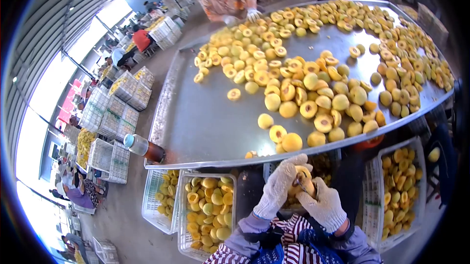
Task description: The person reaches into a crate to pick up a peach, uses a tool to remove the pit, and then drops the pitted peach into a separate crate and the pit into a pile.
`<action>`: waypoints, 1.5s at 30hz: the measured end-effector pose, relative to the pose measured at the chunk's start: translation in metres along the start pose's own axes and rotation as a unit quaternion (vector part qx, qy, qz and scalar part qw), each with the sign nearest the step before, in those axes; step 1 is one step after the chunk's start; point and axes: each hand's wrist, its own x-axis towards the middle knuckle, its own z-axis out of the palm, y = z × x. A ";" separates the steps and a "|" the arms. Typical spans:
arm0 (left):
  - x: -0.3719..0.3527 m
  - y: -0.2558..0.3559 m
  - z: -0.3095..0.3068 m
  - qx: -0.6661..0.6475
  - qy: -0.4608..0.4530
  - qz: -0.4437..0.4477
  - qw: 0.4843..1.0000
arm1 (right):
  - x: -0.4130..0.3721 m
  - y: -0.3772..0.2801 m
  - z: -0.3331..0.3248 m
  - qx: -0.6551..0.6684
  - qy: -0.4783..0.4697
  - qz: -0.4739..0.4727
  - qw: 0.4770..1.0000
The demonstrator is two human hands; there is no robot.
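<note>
Both my hands wear whitish knitted gloves and meet just below the near edge of the metal table. My left hand is closed around a yellow fruit half. In my right hand, fingers wrapped, is a small metal tool whose tip touches the fruit; its handle is hidden in the glove. Beneath my hands is a crate of fruit, partly hidden. Halved yellow fruits, some with pits showing, lie on the table in front of me.
Crates of fruit stand below the table, at left and right. A jar of dark liquid sits on the table's left corner. Across it, a person's gloved hands touch fruit. Stacked crates and several people are farther left.
</note>
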 end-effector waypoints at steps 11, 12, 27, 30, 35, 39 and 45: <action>-0.012 -0.026 -0.031 0.092 -0.015 -0.032 0.995 | 0.005 0.000 0.025 0.038 0.119 -0.086 0.988; -0.011 -0.029 -0.032 0.164 -0.014 -0.013 0.986 | 0.007 0.002 0.028 0.007 0.141 -0.136 0.981; -0.009 -0.060 -0.052 0.177 0.057 0.119 0.975 | 0.017 0.008 0.053 -0.067 0.153 -0.189 0.968; 0.000 -0.069 -0.068 -0.009 -0.063 0.102 0.993 | 0.017 0.002 0.051 -0.080 0.130 -0.192 0.969; -0.016 -0.062 -0.061 0.144 0.059 0.107 0.982 | 0.021 0.006 0.061 -0.097 0.162 -0.193 0.963; -0.008 -0.104 -0.085 -0.279 0.037 0.047 0.958 | 0.019 0.002 0.061 -0.098 0.136 -0.170 0.971; -0.020 -0.040 -0.056 0.148 0.017 0.012 0.989 | 0.012 -0.004 0.057 -0.054 0.133 -0.157 0.977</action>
